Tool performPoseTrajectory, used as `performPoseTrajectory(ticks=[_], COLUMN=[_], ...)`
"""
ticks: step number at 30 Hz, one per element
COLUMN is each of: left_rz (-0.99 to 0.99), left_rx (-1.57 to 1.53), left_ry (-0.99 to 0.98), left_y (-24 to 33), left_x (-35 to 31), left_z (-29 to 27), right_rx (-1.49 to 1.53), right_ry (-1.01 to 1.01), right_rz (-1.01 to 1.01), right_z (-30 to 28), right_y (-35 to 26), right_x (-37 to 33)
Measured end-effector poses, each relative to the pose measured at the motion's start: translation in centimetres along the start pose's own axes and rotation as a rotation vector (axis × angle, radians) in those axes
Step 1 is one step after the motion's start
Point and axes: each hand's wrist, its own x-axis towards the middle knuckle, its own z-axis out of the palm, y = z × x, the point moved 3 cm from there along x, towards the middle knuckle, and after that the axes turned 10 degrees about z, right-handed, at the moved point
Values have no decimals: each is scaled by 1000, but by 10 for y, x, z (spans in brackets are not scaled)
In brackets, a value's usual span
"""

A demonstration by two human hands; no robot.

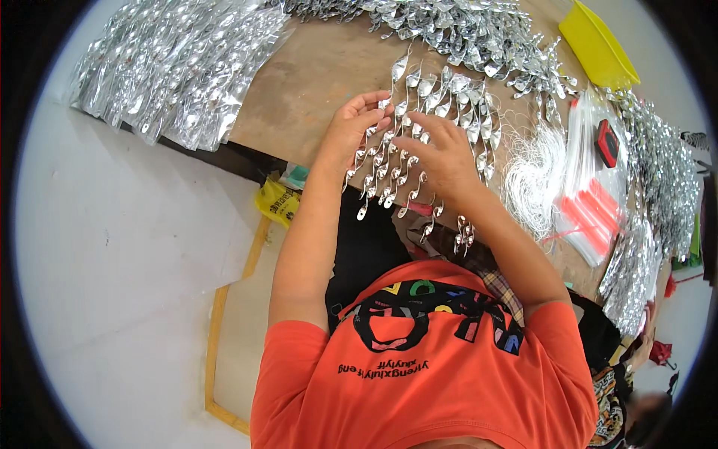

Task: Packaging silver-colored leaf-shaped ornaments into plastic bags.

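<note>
Several shiny silver spiral strips lie side by side at the table's near edge, with lower ends hanging over it. My left hand is closed at their left side, thumb and fingertips pinching one twisted strip near its upper part. My right hand reaches over the same strips from the right. Its thumb and forefinger are apart, with spirals showing between and beneath them; whether they touch one is hard to tell. More silver spirals with thin white strings lie just beyond my right hand.
Bagged silver spirals cover the brown table's far left, and a loose heap lies behind. To the right are white string, clear plastic bags, a red-and-black device and a yellow basin. Another person sits lower right.
</note>
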Motion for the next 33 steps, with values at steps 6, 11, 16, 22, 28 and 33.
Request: performPoseTrajectory(ticks=[6,11,16,22,28,33], left_rz=[35,83,92,311,376,393], left_rx=[223,390,682,1052,1126,1231], left_ry=[2,-102,-116,-199,-143,-163], left_y=[-1,3,-6,-21,-18,-10], left_x=[-3,-11,-27,-23,-28,-38], left_z=[18,46,75,65,75,100], right_rx=[80,385,490,661,732,1119], right_ry=[71,36,74,164,131,107], right_rz=[332,640,650,627,605,685], right_z=[-52,-48,-37,-27,-25,-13], right_y=[33,33,38,33,34,50], right_x=[-68,-114,-112,-106,-103,-107])
